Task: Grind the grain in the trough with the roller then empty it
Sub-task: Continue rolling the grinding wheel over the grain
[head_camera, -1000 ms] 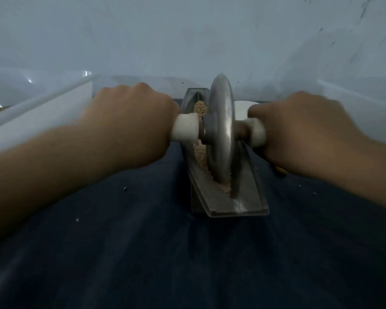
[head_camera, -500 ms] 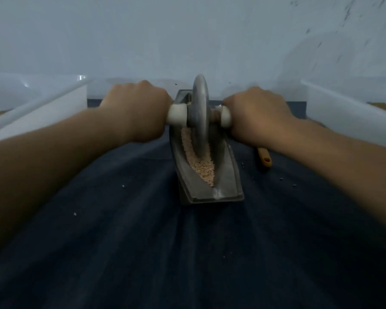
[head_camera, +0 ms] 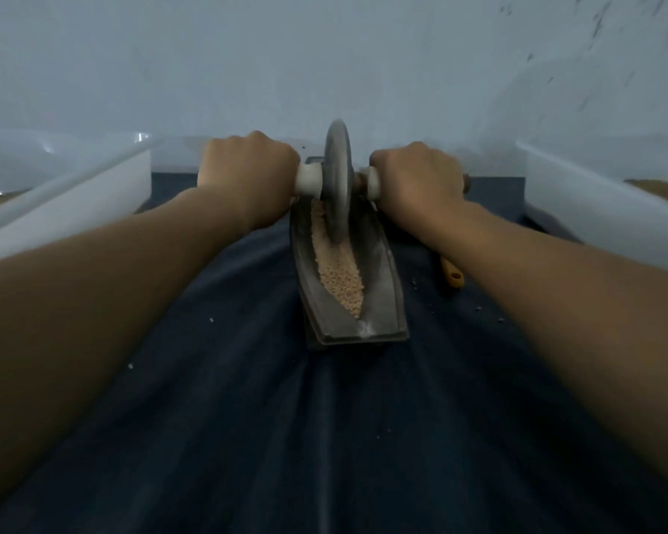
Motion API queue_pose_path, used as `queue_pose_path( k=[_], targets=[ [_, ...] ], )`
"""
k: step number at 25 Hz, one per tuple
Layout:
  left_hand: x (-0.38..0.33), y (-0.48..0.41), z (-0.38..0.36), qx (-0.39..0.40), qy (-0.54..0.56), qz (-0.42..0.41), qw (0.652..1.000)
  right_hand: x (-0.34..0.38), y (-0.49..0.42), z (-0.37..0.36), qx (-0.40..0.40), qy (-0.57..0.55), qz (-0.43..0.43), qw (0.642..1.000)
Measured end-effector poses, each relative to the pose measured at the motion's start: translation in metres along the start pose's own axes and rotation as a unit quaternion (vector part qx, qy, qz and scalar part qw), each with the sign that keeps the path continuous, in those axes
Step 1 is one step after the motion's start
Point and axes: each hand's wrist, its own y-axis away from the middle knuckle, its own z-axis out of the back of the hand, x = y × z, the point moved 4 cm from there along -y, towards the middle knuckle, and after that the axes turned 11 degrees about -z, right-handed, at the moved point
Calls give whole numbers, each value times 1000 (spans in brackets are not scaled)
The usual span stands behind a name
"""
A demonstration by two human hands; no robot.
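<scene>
A dark boat-shaped trough (head_camera: 392,302) lies lengthwise on the dark blue cloth, its near end toward me. Pale grain (head_camera: 338,273) fills its groove from the middle to near the front tip. A grey disc roller (head_camera: 338,186) stands upright in the far part of the trough on a cross axle with white collars. My left hand (head_camera: 247,169) grips the left handle and my right hand (head_camera: 415,179) grips the right handle, both fists curled round it. The handles themselves are hidden inside my fists.
A white bin (head_camera: 66,210) stands at the left and another white bin (head_camera: 594,213) at the right, each holding tan material. An orange tool handle (head_camera: 452,273) lies right of the trough under my right forearm. Stray grains dot the cloth (head_camera: 324,437). A pale wall rises behind.
Both hands have pushed the roller away from me along the trough, from the near part to the far end. More of the grain now lies uncovered in the groove.
</scene>
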Motion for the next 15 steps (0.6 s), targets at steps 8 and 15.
queue_pose_path(
  k=[8,15],
  targets=[
    [10,63,13,-55,9,-76,996,-23,66,32,-121,52,81,988],
    [9,-16,1,74,49,-16,996,-1,-5,3,22,-1,-10,1000]
  ],
)
